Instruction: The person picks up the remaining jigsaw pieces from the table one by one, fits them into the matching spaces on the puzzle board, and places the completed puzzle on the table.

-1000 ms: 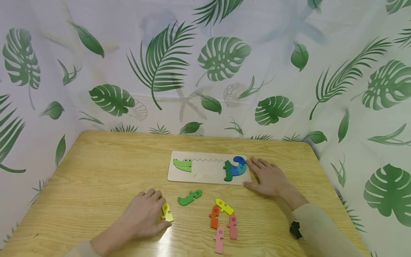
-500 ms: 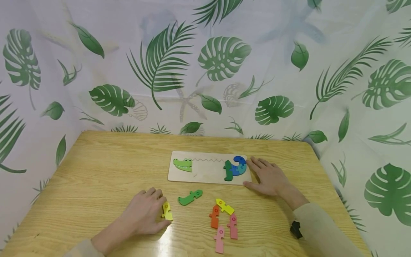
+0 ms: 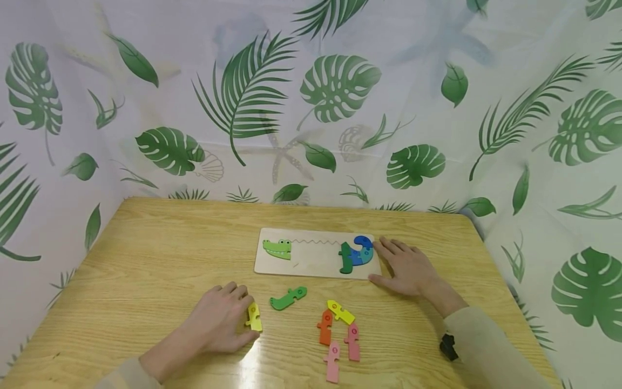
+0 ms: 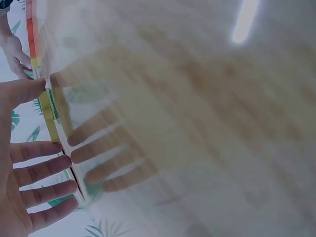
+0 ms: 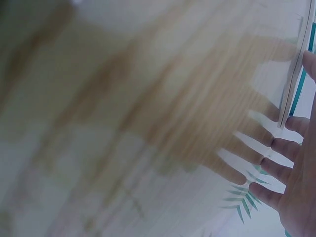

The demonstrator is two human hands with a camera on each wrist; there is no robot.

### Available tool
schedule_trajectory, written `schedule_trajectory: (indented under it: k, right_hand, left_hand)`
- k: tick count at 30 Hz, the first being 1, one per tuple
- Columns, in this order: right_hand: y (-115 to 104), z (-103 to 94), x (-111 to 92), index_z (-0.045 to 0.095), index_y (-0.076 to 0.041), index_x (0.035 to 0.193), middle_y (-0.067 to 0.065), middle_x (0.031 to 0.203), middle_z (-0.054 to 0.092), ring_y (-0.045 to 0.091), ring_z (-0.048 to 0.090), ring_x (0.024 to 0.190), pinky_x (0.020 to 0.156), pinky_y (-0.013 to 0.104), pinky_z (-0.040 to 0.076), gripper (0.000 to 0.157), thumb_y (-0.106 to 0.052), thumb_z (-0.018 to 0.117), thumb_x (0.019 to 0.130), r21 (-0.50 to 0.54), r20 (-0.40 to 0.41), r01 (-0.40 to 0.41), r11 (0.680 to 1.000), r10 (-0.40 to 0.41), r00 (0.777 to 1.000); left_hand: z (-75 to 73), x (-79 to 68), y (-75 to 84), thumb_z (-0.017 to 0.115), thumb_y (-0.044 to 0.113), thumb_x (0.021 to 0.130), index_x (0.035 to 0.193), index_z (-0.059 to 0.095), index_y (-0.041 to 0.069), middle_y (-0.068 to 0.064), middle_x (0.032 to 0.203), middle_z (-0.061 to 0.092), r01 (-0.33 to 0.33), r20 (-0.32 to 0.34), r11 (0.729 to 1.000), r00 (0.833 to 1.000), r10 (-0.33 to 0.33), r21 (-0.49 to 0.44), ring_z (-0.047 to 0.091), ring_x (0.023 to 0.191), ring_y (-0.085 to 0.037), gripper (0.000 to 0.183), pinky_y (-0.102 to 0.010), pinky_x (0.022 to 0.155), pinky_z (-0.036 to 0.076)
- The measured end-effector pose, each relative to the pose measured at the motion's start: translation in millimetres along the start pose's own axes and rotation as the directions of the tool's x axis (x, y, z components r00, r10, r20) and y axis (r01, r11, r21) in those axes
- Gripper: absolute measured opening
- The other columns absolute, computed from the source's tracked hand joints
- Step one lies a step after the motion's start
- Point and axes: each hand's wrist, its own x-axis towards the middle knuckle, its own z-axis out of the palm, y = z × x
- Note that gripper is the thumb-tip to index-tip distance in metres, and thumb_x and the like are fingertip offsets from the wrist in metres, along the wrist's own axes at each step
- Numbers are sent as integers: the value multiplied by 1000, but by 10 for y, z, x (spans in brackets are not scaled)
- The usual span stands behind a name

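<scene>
In the head view, my left hand (image 3: 221, 321) pinches a yellow puzzle piece (image 3: 254, 317) lengthwise between thumb and index finger, low on the table. The left wrist view shows this yellow piece (image 4: 48, 116) between the thumb and index finger, the other fingers spread. My right hand (image 3: 405, 267) rests on the table with straight, spread fingers, touching the right end of a wooden puzzle board (image 3: 311, 265). On the board lie a light green crocodile head (image 3: 277, 249) at left and dark green and blue pieces (image 3: 357, 256) at right.
Loose on the table (image 3: 170, 243) lie a green piece (image 3: 289, 299), another yellow piece (image 3: 342, 312), an orange-red piece (image 3: 325, 327), a dark pink piece (image 3: 353, 343) and a light pink piece (image 3: 332, 362). A leaf-patterned curtain (image 3: 350, 162) rises behind the table.
My left hand has shifted very slightly forward and right with the yellow piece. The right hand and the board hold their place.
</scene>
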Motion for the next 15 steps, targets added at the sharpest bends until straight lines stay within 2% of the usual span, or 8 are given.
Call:
schedule_trajectory:
  k: [6, 15]
  right_hand:
    - [-7, -12, 2, 32, -14, 167, 17, 172, 35, 46, 41, 153, 117, 71, 38, 96, -77, 48, 96, 0, 4, -1, 1000, 1, 1000]
    - [-6, -4, -4, 32, -14, 167, 17, 172, 35, 46, 41, 153, 117, 70, 38, 96, -78, 47, 96, 0, 2, 2, 1000, -2, 1000]
  left_hand:
    - [9, 51, -36, 70, 71, 84, 111, 75, 16, -4, 110, 73, -37, -27, 999, 999, 38, 22, 68, 98, -22, 62, -37, 76, 57]
    - [29, 145, -124, 71, 67, 85, 116, 74, 15, -6, 114, 74, -69, -38, 998, 997, 68, -11, 69, 101, -25, 60, -42, 81, 60]
